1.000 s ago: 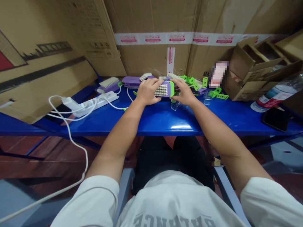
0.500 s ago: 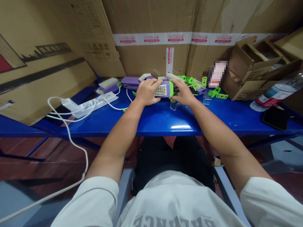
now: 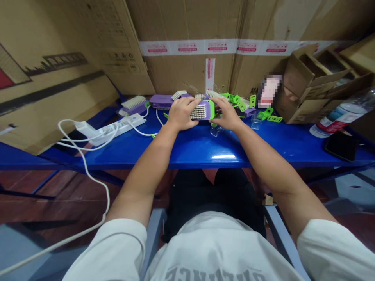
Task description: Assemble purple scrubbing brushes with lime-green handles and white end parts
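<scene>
A purple brush (image 3: 200,111) with pale bristles facing up and a bright green end is between my hands over the blue table. My left hand (image 3: 182,113) is closed round its left part, covering that end. At the green end, my right hand (image 3: 227,113) is curled with fingertips and thumb at the edge; its exact contact is partly hidden. Below my right hand lies a small clear plastic piece (image 3: 216,130). More purple brushes lie behind, among them a long purple one (image 3: 161,101) and a bristled one (image 3: 134,103) at the left.
A white power strip (image 3: 117,128) with cables lies at left. Green plastic clips (image 3: 266,114) and another clear piece (image 3: 256,124) are at right. Beyond them stand a pink-screened phone (image 3: 269,91), cardboard boxes (image 3: 307,84), a water bottle (image 3: 336,119) and a black phone (image 3: 340,146).
</scene>
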Tool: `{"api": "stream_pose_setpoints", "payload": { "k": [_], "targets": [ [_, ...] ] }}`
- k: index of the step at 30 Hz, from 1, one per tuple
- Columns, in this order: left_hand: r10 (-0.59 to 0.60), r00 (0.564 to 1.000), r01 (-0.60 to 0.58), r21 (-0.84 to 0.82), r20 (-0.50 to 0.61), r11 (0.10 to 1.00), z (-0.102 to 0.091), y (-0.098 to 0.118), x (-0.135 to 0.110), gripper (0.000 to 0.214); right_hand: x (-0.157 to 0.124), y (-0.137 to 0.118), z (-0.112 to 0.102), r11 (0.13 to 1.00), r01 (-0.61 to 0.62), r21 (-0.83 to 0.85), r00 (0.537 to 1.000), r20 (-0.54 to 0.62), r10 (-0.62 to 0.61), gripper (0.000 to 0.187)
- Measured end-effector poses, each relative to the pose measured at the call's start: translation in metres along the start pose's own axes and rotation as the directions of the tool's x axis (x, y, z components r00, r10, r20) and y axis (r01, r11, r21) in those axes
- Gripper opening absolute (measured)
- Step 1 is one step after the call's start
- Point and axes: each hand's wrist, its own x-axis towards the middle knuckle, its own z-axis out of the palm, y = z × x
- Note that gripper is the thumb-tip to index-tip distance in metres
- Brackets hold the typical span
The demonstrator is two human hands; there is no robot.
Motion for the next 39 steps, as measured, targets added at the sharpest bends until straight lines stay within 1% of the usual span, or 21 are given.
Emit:
{"api": "stream_pose_setpoints", "payload": {
  "k": [4, 10, 19, 24, 35, 39],
  "targets": [
    [0.0, 1.0, 0.0, -0.002, -0.004, 1.0, 0.0006, -0.0005, 0.0001, 0.095, 0.0004, 0.005, 0.0005, 1.0, 0.012, 0.009, 1.0, 0.01, -0.012, 0.1],
    [0.003, 1.0, -0.003, 0.011, -0.004, 1.0, 0.0007, -0.0013, -0.0004, 0.093, -0.0006, 0.0048, 0.0007, 1.0, 0.017, 0.007, 1.0, -0.009, -0.017, 0.099],
    [0.008, 1.0, -0.008, -0.007, -0.005, 1.0, 0.0016, -0.003, 0.0, 0.096, 0.0006, 0.0079, 0.0011, 1.0, 0.021, -0.005, 1.0, -0.009, -0.021, 0.101],
    [0.005, 1.0, -0.005, -0.004, -0.002, 1.0, 0.0016, -0.0031, 0.0, 0.095, 0.0005, 0.0064, 0.0007, 1.0, 0.023, -0.006, 1.0, -0.009, -0.023, 0.101],
    [0.006, 1.0, -0.006, 0.008, -0.012, 1.0, 0.0017, -0.0023, -0.0007, 0.093, -0.0002, 0.0026, 0.0007, 1.0, -0.013, -0.004, 1.0, 0.001, 0.013, 0.1],
    [0.007, 1.0, -0.006, 0.008, -0.008, 1.0, 0.0003, -0.0016, -0.0006, 0.093, -0.0006, 0.0016, 0.001, 1.0, -0.001, -0.001, 1.0, -0.007, 0.001, 0.098]
  ]
}}
